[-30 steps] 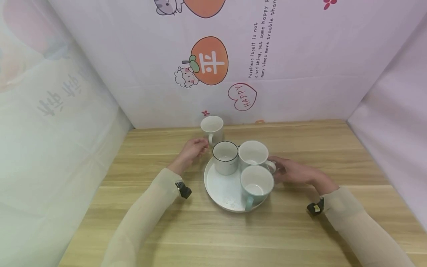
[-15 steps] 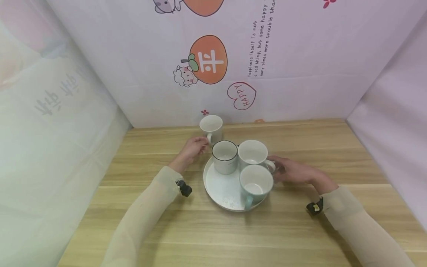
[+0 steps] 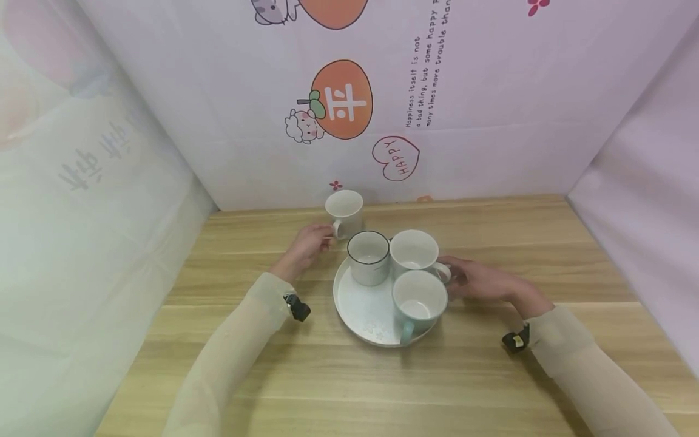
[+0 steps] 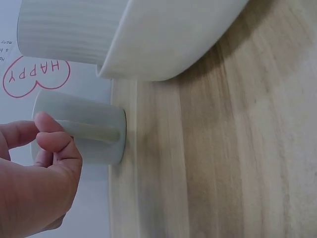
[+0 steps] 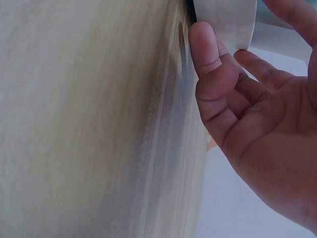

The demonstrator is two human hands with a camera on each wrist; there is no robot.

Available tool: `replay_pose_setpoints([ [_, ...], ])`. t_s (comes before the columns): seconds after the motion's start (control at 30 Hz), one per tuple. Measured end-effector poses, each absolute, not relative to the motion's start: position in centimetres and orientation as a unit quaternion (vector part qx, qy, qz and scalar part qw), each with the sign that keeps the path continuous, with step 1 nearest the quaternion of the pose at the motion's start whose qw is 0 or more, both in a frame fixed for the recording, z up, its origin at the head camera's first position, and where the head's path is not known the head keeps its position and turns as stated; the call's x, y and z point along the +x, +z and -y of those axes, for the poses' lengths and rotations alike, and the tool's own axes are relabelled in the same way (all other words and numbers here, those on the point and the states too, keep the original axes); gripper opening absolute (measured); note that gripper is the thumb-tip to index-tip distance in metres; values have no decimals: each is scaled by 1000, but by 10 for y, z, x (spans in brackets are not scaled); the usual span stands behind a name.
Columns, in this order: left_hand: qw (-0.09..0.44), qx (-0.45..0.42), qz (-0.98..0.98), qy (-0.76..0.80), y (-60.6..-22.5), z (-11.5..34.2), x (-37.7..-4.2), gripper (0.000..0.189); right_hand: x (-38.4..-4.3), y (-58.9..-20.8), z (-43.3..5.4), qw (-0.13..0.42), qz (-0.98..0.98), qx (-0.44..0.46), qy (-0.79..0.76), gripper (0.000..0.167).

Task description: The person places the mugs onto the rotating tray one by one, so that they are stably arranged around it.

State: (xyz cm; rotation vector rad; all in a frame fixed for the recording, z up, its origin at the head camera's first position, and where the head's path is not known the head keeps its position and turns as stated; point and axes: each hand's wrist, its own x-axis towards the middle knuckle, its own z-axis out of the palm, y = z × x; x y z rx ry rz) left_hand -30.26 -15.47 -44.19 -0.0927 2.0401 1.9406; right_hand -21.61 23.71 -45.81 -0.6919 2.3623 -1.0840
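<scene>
In the head view, my left hand (image 3: 311,243) is at the handle of a white mug (image 3: 345,209) at the back of the table. The left wrist view shows my thumb and fingers pinching that handle (image 4: 89,130); the mug stands upright on the wood. A round white tray (image 3: 363,309) carries a black-rimmed white mug (image 3: 369,270), a white mug (image 3: 414,246) and a mint-green mug (image 3: 420,297). At the tray's right side is my right hand (image 3: 480,279). In the right wrist view, its loosely bent fingers (image 5: 204,44) touch the tray's outer wall (image 5: 225,20).
The wooden table (image 3: 327,388) meets a printed white cloth wall (image 3: 480,152) close behind the left hand's mug. More cloth hangs on the left (image 3: 98,243) and right (image 3: 644,200). Dark wrist cameras sit at both cuffs.
My left hand has shifted slightly left with the back mug, whose handle now points more to the left. The right hand, the tray and its mugs look unmoved.
</scene>
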Motion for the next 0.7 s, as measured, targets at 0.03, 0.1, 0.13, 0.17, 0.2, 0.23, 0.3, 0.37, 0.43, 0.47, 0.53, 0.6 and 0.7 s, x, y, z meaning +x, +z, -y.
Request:
replay_pose_setpoints([
  [0.03, 164, -31, -713, 681, -442, 154, -303, 37, -216, -458, -237, 223, -858, -250, -390, 77],
  [0.1, 166, -25, -715, 679, -442, 153, -304, 36, -215, -459, -237, 219, -859, -251, -388, 77],
  [0.13, 165, -22, -717, 677, -442, 152, -304, 35, -215, -459, -237, 218, -859, -252, -388, 77],
  [0.17, 164, -20, -718, 676, -442, 152, -305, 35, -215, -459, -237, 216, -860, -253, -388, 77],
  [0.2, 163, -19, -719, 675, -442, 151, -305, 34, -215, -460, -237, 214, -860, -254, -387, 76],
  [0.23, 164, -19, -722, 672, -441, 151, -305, 34, -215, -460, -237, 211, -862, -254, -385, 76],
  [0.3, 165, -18, -726, 668, -441, 152, -306, 34, -215, -460, -237, 209, -862, -254, -385, 76],
  [0.37, 170, -19, -727, 665, -441, 152, -307, 35, -216, -460, -237, 208, -862, -255, -385, 75],
  [0.43, 177, -17, -730, 660, -441, 152, -308, 38, -216, -461, -237, 209, -861, -256, -387, 74],
  [0.47, 179, -17, -730, 659, -440, 151, -308, 39, -216, -461, -238, 210, -860, -257, -389, 74],
  [0.53, 182, -18, -731, 658, -440, 151, -309, 41, -216, -462, -238, 212, -859, -257, -390, 72],
  [0.6, 182, -19, -731, 657, -439, 150, -309, 42, -216, -462, -238, 213, -858, -257, -390, 71],
  [0.7, 180, -18, -732, 657, -439, 148, -309, 42, -216, -463, -239, 213, -859, -255, -389, 71],
])
